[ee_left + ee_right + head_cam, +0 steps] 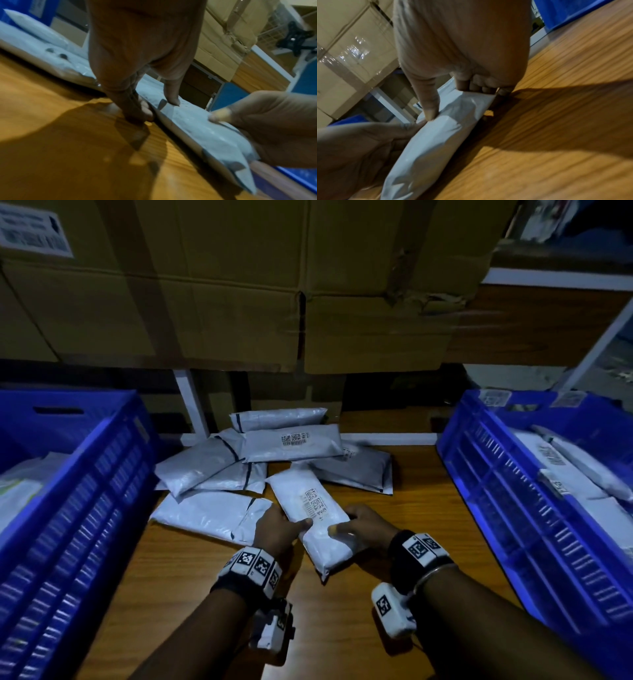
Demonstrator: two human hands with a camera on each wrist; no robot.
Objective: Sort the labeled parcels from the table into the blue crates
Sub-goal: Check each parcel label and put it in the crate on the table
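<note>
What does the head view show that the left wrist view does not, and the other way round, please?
Only the head view shows the printed label on the held parcel, the left crate, and the pile of other parcels. Only the left wrist view shows the left hand's fingers curled under the parcel's edge and a black stand in the background. Both show the left hand and right hand gripping that parcel over the wooden table, with cardboard boxes behind.
</note>
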